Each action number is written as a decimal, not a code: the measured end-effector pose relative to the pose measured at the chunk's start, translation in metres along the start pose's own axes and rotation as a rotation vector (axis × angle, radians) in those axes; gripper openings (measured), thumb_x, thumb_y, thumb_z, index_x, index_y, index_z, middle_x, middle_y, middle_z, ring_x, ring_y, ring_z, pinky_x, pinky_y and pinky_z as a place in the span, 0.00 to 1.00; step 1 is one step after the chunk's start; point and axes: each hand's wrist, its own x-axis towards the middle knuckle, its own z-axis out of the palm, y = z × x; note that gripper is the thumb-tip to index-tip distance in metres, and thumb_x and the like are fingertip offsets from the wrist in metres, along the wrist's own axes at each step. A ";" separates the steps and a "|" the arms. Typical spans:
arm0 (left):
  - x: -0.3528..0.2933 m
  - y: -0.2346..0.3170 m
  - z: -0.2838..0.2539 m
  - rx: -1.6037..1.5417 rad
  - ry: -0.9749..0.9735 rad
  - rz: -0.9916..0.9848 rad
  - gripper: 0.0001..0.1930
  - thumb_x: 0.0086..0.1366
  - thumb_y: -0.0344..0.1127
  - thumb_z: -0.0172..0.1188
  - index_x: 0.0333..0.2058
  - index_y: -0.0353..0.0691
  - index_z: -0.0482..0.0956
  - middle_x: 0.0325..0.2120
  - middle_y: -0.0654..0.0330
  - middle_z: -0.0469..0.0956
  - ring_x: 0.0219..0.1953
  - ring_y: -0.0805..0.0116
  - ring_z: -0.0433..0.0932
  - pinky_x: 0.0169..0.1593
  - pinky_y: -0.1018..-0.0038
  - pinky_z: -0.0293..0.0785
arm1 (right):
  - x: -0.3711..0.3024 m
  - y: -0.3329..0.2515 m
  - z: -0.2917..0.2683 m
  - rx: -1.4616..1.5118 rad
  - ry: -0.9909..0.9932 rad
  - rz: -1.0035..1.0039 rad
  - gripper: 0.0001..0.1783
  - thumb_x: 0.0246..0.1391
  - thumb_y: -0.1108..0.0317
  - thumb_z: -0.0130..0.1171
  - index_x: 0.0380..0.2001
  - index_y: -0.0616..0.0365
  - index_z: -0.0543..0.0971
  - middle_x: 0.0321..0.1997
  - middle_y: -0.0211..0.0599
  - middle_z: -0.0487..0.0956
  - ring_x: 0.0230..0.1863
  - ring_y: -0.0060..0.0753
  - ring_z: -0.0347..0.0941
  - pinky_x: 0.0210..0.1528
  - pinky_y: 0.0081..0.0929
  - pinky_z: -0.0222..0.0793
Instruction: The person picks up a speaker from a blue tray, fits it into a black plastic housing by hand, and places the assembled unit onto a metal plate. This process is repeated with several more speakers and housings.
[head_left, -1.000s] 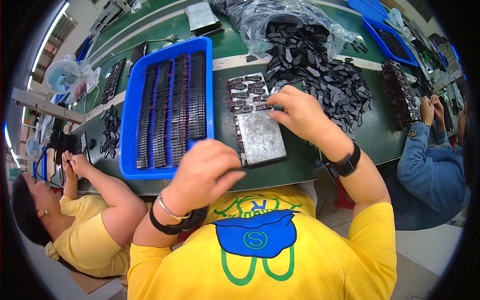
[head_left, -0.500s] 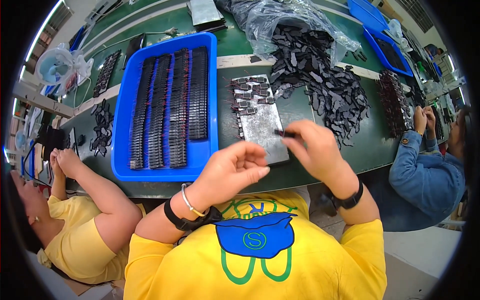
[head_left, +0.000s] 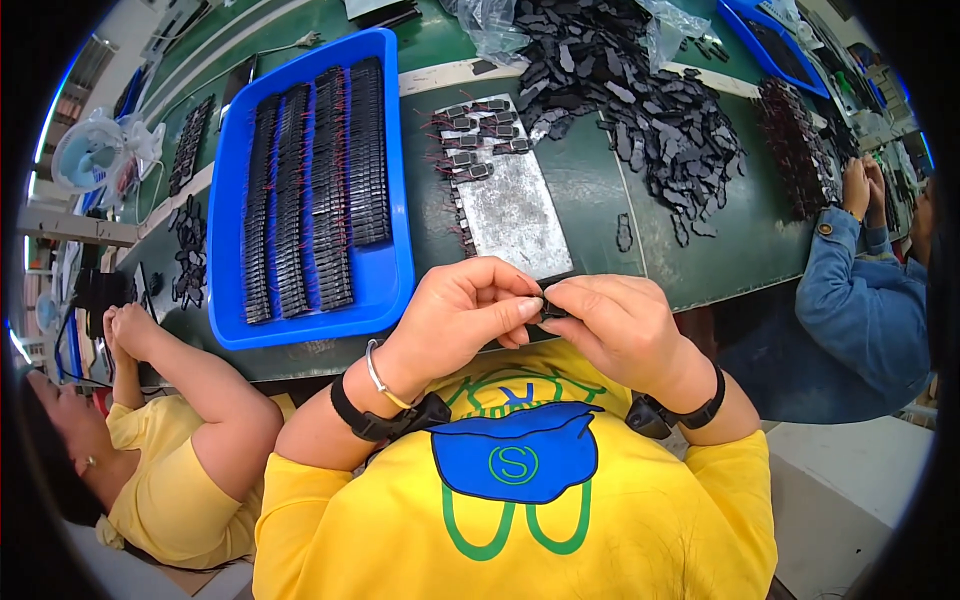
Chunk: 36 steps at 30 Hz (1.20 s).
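Nearer us than the silver rectangular metal plate [head_left: 512, 215], our left hand [head_left: 470, 308], nearly closed, grips a small black part [head_left: 549, 310]; our right hand [head_left: 618, 320] pinches it likewise.

Your shirt [head_left: 340, 530] shows yellow with a blue-and-green print [head_left: 513, 465]; your part [head_left: 549, 311] is black, tray [head_left: 399, 200] blue, bench [head_left: 590, 225] green, plate [head_left: 512, 215] mottled grey.

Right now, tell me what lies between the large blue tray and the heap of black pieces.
In the head view, a metal plate bearing small red-wired parts lies between the tray and the heap; green tabletop shows beside it.
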 end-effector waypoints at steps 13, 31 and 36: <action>0.001 -0.005 0.005 0.899 0.073 0.765 0.07 0.52 0.21 0.63 0.32 0.36 0.80 0.31 0.55 0.81 0.33 0.64 0.81 0.37 0.76 0.76 | -0.009 -0.001 0.002 0.048 0.041 0.050 0.18 0.36 0.77 0.68 0.35 0.64 0.78 0.29 0.42 0.80 0.28 0.42 0.78 0.28 0.29 0.74; -0.001 -0.009 -0.002 0.793 -0.031 0.742 0.09 0.51 0.21 0.66 0.32 0.37 0.81 0.35 0.53 0.81 0.36 0.63 0.82 0.39 0.76 0.77 | -0.018 0.000 0.002 0.213 0.016 0.219 0.22 0.37 0.75 0.69 0.40 0.65 0.77 0.28 0.42 0.80 0.26 0.36 0.78 0.28 0.25 0.73; -0.001 -0.010 0.000 0.815 -0.025 0.737 0.09 0.51 0.22 0.66 0.32 0.37 0.81 0.38 0.52 0.80 0.37 0.63 0.81 0.40 0.76 0.77 | -0.018 0.005 0.008 0.101 0.099 0.093 0.21 0.36 0.75 0.70 0.38 0.63 0.78 0.28 0.40 0.80 0.26 0.38 0.78 0.28 0.26 0.73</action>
